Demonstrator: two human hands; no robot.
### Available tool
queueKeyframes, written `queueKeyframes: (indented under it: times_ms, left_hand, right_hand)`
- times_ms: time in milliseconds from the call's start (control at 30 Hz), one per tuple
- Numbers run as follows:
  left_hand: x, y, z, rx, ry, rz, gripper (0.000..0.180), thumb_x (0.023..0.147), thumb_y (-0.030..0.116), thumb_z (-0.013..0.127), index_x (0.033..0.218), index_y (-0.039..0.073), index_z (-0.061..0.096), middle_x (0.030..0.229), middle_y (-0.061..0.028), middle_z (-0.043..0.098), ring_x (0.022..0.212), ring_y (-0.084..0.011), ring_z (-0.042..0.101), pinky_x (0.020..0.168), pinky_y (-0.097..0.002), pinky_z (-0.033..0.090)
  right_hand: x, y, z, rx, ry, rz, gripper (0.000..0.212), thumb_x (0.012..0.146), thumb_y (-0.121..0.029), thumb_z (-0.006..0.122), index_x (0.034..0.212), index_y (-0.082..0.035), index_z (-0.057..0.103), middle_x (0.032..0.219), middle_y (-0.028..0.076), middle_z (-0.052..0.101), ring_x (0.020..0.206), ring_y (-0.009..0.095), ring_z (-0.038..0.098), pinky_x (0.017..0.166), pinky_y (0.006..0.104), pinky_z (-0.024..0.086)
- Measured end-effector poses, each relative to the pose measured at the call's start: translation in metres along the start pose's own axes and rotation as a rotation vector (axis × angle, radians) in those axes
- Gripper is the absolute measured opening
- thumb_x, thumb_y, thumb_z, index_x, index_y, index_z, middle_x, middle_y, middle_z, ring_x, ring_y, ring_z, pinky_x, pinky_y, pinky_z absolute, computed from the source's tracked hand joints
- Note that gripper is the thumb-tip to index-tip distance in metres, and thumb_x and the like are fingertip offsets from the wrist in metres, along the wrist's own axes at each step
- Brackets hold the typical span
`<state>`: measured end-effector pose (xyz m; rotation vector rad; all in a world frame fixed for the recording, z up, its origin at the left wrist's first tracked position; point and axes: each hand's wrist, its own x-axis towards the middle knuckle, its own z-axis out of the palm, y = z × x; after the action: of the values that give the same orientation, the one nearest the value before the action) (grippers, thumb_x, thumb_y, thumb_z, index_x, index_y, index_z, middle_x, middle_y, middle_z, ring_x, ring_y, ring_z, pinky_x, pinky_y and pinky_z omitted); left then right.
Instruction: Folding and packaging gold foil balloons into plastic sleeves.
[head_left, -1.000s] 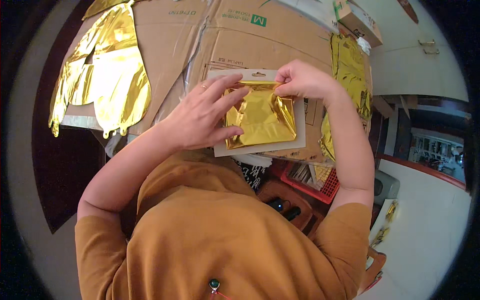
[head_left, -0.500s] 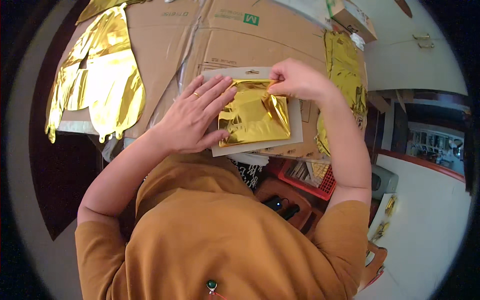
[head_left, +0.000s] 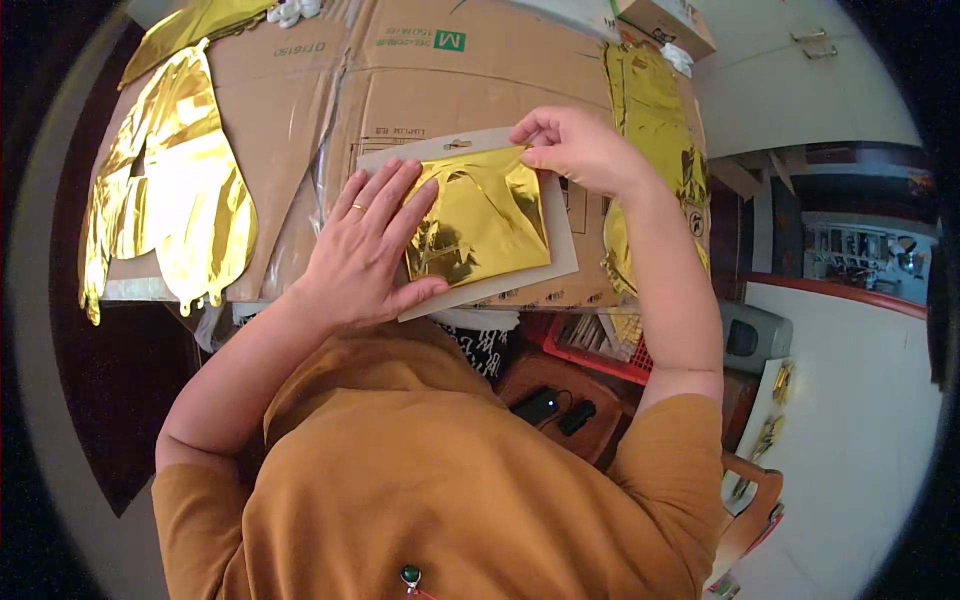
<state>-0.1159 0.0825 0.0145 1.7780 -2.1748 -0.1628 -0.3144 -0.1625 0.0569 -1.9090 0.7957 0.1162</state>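
A folded gold foil balloon [head_left: 485,225] lies on a grey card [head_left: 563,240] that has a hang slot near its top edge. My left hand [head_left: 375,240] rests flat over the left side of both, fingers stretched out and a ring on one of them. At the top right corner, my right hand [head_left: 570,150] has its thumb and fingers closed on the foil's edge. The fingertips partly hide that corner. Both pieces lie on a cardboard sheet [head_left: 290,120] that covers the table.
Flat gold foil balloons [head_left: 190,170] hang over the table's left edge, with another pile of gold foil [head_left: 650,120] along the right. A small carton [head_left: 670,25] stands at the back right. Below the table edge are a red basket [head_left: 600,360] and a black device [head_left: 535,405].
The foil's crumpled right side now lies flatter, and my right thumb and fingers have loosened a little from a tight pinch. My left hand still presses flat. The whole view has shifted slightly.
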Motion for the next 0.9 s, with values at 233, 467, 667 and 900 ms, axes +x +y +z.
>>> queueKeyframes:
  times_ms: [233,467,667,900]
  left_hand:
    - [0.012,0.016,-0.008,-0.066,-0.006,-0.08,0.102,0.086,0.071,0.062,0.155,0.001,0.034,0.156,-0.0267,0.035,0.147,-0.0435,0.032,0.121,-0.0573,0.023]
    - [0.011,0.024,0.015,0.043,0.056,-0.121,0.101,0.088,0.072,0.058,0.156,0.002,0.033,0.16,-0.0286,0.03,0.149,-0.0464,0.028,0.121,-0.0596,0.021]
    - [0.011,0.024,0.014,0.085,0.027,-0.116,0.101,0.088,0.073,0.055,0.157,0.003,0.033,0.161,-0.0285,0.029,0.149,-0.046,0.028,0.121,-0.0591,0.02]
    - [0.01,0.024,0.015,0.116,0.038,-0.122,0.101,0.088,0.074,0.054,0.156,0.003,0.035,0.16,-0.028,0.031,0.149,-0.0451,0.029,0.122,-0.0587,0.02]
  right_hand:
    - [-0.001,0.004,-0.001,0.178,-0.045,0.091,0.021,0.096,-0.008,0.063,0.115,0.0,0.065,0.085,-0.001,0.068,0.071,0.008,0.063,0.064,0.0239,0.05]
    - [-0.008,-0.011,0.017,-0.37,0.186,0.028,0.022,0.093,-0.01,0.064,0.112,0.0,0.063,0.084,0.004,0.069,0.072,0.012,0.064,0.065,0.0312,0.051]
    - [-0.018,0.001,0.02,-0.298,0.324,0.014,0.022,0.095,-0.011,0.061,0.114,0.0,0.065,0.091,0.011,0.071,0.082,0.021,0.068,0.076,0.035,0.054]
    - [-0.056,-0.013,0.05,-0.39,0.56,-0.245,0.04,0.1,-0.02,0.06,0.133,0.002,0.059,0.128,0.023,0.064,0.117,0.032,0.063,0.1,0.041,0.05]
